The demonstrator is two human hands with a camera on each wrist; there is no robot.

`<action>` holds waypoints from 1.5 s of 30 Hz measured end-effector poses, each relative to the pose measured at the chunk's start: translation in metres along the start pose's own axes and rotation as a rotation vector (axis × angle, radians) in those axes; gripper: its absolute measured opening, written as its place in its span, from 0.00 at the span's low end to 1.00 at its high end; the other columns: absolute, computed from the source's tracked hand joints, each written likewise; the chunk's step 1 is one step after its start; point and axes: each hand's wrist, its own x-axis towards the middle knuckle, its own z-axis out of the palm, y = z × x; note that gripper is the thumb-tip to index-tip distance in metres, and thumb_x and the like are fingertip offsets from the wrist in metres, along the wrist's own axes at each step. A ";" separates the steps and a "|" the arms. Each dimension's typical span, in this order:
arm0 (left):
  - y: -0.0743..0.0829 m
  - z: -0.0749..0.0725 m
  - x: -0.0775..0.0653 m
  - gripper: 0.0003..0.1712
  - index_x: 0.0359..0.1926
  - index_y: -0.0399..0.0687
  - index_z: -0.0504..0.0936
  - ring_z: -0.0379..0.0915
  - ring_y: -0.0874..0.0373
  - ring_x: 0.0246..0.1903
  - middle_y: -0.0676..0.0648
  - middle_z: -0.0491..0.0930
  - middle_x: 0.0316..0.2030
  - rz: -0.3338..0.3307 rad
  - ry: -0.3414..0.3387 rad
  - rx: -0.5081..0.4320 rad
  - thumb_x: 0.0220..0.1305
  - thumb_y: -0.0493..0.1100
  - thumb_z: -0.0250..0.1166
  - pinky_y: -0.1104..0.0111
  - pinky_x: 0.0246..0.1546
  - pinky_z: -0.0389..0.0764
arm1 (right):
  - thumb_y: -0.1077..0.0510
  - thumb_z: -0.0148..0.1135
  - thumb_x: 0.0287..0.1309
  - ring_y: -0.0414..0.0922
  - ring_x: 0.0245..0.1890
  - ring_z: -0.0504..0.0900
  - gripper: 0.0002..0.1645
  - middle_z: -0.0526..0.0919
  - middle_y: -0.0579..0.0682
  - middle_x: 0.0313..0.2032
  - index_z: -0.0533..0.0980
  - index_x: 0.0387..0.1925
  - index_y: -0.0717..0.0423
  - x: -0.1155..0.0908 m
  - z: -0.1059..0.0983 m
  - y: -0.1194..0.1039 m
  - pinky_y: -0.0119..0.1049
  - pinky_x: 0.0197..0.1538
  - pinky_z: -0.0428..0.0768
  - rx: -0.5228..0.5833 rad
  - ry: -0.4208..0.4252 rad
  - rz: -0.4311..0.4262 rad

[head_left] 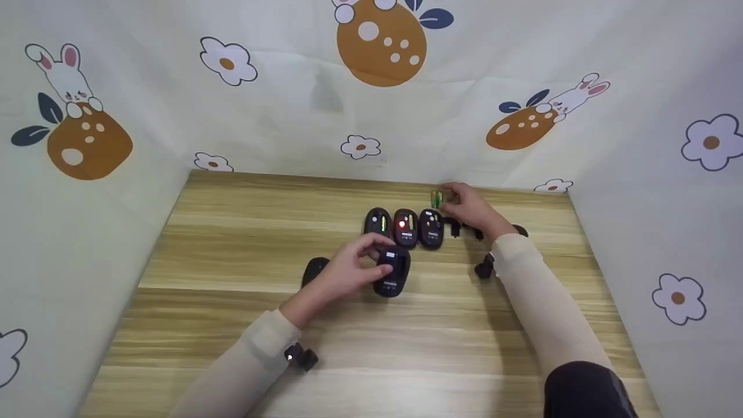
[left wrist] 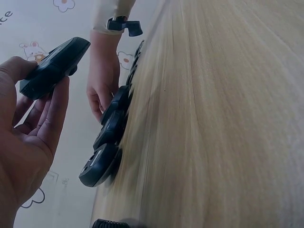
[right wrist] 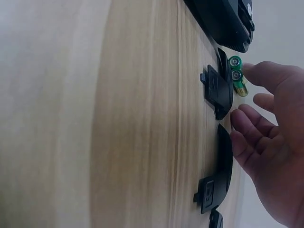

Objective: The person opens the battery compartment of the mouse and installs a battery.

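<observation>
Gripping mouse (head_left: 399, 274), left fingers (left wrist: 55, 109); batteries (head_left: 436, 199), just beside right fingers (right wrist: 270, 75)

Only readable bit: letters "ce" (left wrist: 5, 17) on the printed wall cloth (left wrist: 33, 23), cut off at the left wrist view's edge. Pale label and small print on underside of the held mouse (head_left: 400, 280), likewise on the row of three mice (head_left: 407, 231): too small. Black cover (right wrist: 219, 178) has a mark, illegible.

Held black oval mouse (head_left: 400, 274): smooth plastic, low-sheen. Green cylindrical batteries (right wrist: 236, 75): glossy, metal ends. Pale-brown tabletop (head_left: 232, 249): smooth, wood-grained.
</observation>
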 end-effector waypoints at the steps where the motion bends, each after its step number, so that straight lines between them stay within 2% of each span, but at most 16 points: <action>1: 0.000 0.000 0.000 0.25 0.62 0.52 0.85 0.83 0.48 0.48 0.48 0.86 0.48 0.004 0.001 -0.001 0.65 0.35 0.78 0.35 0.65 0.77 | 0.58 0.69 0.73 0.57 0.57 0.80 0.37 0.78 0.65 0.63 0.70 0.79 0.61 0.001 0.000 0.000 0.53 0.61 0.80 0.000 -0.006 0.006; 8: 0.003 0.000 -0.001 0.25 0.62 0.53 0.86 0.82 0.48 0.48 0.47 0.86 0.48 -0.016 0.001 -0.003 0.65 0.36 0.78 0.36 0.66 0.78 | 0.57 0.69 0.71 0.58 0.62 0.76 0.39 0.76 0.65 0.67 0.71 0.79 0.62 0.010 0.003 0.001 0.57 0.71 0.76 -0.027 -0.030 0.005; 19: 0.001 0.000 -0.001 0.25 0.62 0.56 0.85 0.83 0.49 0.50 0.48 0.86 0.48 -0.034 0.002 0.007 0.66 0.37 0.78 0.39 0.66 0.80 | 0.61 0.70 0.69 0.56 0.58 0.78 0.37 0.79 0.63 0.62 0.74 0.76 0.62 0.010 0.004 0.008 0.53 0.68 0.77 0.039 -0.020 -0.017; 24: 0.003 0.000 -0.002 0.25 0.62 0.55 0.85 0.83 0.49 0.50 0.48 0.86 0.47 -0.037 0.001 0.000 0.66 0.37 0.78 0.38 0.66 0.79 | 0.61 0.71 0.70 0.52 0.54 0.76 0.35 0.78 0.59 0.58 0.75 0.75 0.59 0.009 0.006 0.008 0.47 0.63 0.77 0.059 -0.001 0.011; 30: 0.001 0.000 -0.001 0.25 0.62 0.54 0.85 0.83 0.49 0.49 0.48 0.86 0.48 -0.020 0.000 -0.004 0.66 0.36 0.78 0.36 0.68 0.75 | 0.66 0.72 0.67 0.50 0.46 0.79 0.34 0.79 0.59 0.51 0.75 0.73 0.64 0.005 0.007 0.009 0.35 0.48 0.81 0.162 0.030 0.000; 33: -0.001 0.000 -0.001 0.25 0.62 0.54 0.85 0.83 0.49 0.48 0.48 0.86 0.48 -0.019 -0.001 -0.007 0.66 0.37 0.78 0.36 0.69 0.74 | 0.68 0.72 0.66 0.48 0.44 0.80 0.33 0.80 0.61 0.50 0.75 0.71 0.65 0.005 0.007 0.012 0.31 0.44 0.81 0.215 0.041 -0.021; 42: 0.000 0.001 0.000 0.25 0.62 0.55 0.85 0.83 0.49 0.49 0.49 0.86 0.48 -0.033 -0.010 -0.011 0.66 0.37 0.78 0.35 0.70 0.74 | 0.71 0.73 0.65 0.47 0.39 0.81 0.31 0.84 0.60 0.49 0.73 0.67 0.62 0.003 0.007 0.020 0.30 0.35 0.79 0.264 0.093 -0.020; 45: 0.001 0.001 0.000 0.25 0.62 0.56 0.85 0.83 0.49 0.50 0.49 0.86 0.49 -0.040 -0.009 -0.007 0.66 0.37 0.78 0.37 0.69 0.75 | 0.72 0.73 0.65 0.48 0.40 0.82 0.32 0.85 0.62 0.49 0.73 0.67 0.62 0.001 0.006 0.019 0.30 0.36 0.80 0.272 0.111 -0.025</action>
